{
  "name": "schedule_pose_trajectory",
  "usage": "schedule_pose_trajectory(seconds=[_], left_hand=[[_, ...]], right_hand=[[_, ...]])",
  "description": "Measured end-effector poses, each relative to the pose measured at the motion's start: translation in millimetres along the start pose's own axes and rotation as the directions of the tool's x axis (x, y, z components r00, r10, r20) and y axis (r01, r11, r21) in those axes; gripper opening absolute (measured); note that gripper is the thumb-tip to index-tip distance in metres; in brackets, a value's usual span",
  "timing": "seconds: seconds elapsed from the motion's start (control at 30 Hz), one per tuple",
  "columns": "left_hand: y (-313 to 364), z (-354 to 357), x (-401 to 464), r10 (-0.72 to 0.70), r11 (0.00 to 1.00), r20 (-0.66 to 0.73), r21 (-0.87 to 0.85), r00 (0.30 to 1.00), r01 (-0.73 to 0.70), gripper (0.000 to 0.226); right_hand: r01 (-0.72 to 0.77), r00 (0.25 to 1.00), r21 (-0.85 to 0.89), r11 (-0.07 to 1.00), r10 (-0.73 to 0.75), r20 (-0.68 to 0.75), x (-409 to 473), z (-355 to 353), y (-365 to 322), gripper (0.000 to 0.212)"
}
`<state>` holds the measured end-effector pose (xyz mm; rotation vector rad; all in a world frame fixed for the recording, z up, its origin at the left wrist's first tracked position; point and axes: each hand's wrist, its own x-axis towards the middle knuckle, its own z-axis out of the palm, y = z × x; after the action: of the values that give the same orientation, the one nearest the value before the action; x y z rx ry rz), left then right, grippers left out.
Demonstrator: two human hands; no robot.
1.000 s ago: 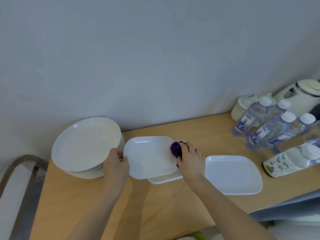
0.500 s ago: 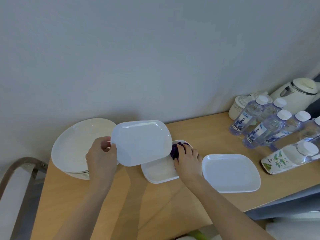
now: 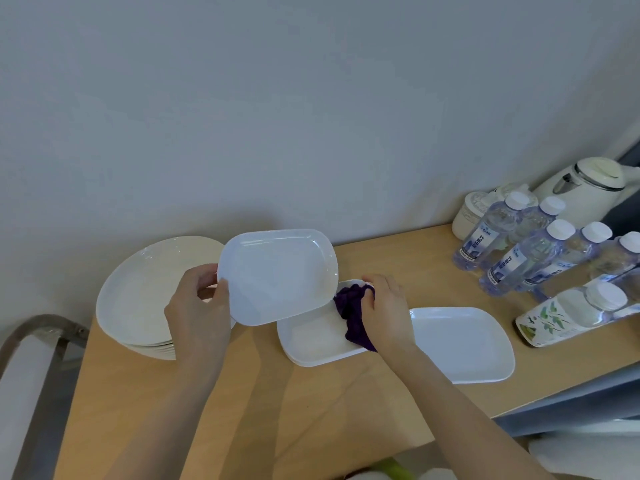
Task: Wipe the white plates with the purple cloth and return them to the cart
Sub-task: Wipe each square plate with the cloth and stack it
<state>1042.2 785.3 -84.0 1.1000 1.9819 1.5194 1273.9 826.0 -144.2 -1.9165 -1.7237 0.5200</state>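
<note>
My left hand (image 3: 197, 306) grips the left edge of a white rectangular plate (image 3: 280, 271), held tilted above the wooden cart top (image 3: 242, 410). My right hand (image 3: 388, 310) holds the bunched purple cloth (image 3: 353, 313), which hangs onto a small stack of white rectangular plates (image 3: 311, 337) lying on the cart top. Another white rectangular plate (image 3: 464, 344) lies flat to the right of that stack. A stack of round white plates (image 3: 145, 292) stands at the left, partly behind the lifted plate.
Several water bottles (image 3: 519, 251) stand at the right, with a leaf-printed bottle (image 3: 568, 313) lying on its side. A white kettle (image 3: 585, 192) and lidded white jars (image 3: 474, 213) sit at the back right. A metal cart handle (image 3: 38, 327) curves at the left. The wall runs close behind.
My left hand has lifted the top rectangular plate off the stack and raised it up and to the left. My right hand has raised the purple cloth, which has loosened and now hangs down.
</note>
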Motion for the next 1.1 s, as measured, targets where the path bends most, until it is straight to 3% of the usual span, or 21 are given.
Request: schedule_pose_trajectory(seconds=[0.23, 0.4, 0.47, 0.57, 0.67, 0.8, 0.93, 1.1], left_hand=[[7, 4, -1, 0.084, 0.994, 0.002, -0.064, 0.996, -0.084, 0.023], [11, 11, -4, 0.120, 0.988, 0.022, -0.099, 0.992, -0.118, 0.023], [12, 15, -5, 0.126, 0.987, 0.035, -0.104, 0.991, -0.122, 0.023], [14, 24, -7, 0.102, 0.986, 0.045, -0.133, 0.994, -0.095, 0.025], [19, 36, -10, 0.097, 0.983, 0.068, -0.166, 0.993, -0.084, 0.030], [25, 55, -17, 0.080, 0.976, 0.114, -0.211, 0.990, -0.055, 0.035], [26, 77, -25, 0.015, 0.971, 0.196, -0.235, 0.981, 0.032, 0.036], [27, 102, -32, -0.081, 0.960, 0.315, -0.229, 0.946, 0.159, 0.037]], right_hand=[[0.045, 0.999, 0.150, 0.988, -0.044, -0.010, 4, -8, -7, 0.034], [-0.023, 0.994, 0.216, 0.976, -0.001, 0.110, 8, -10, -6, 0.037], [-0.001, 0.998, 0.220, 0.975, -0.014, 0.066, 7, -13, -7, 0.036], [0.159, 0.973, 0.072, 0.985, -0.144, -0.181, -1, -18, -7, 0.040], [0.245, 0.921, -0.079, 0.966, -0.257, -0.292, -10, -23, -1, 0.043], [0.372, 0.893, -0.163, 0.914, -0.400, -0.207, -20, -23, 15, 0.036], [0.383, 0.912, -0.177, 0.906, -0.402, -0.085, -27, -25, 36, 0.040], [0.321, 0.914, -0.264, 0.910, -0.371, -0.167, -25, -40, 57, 0.040]])
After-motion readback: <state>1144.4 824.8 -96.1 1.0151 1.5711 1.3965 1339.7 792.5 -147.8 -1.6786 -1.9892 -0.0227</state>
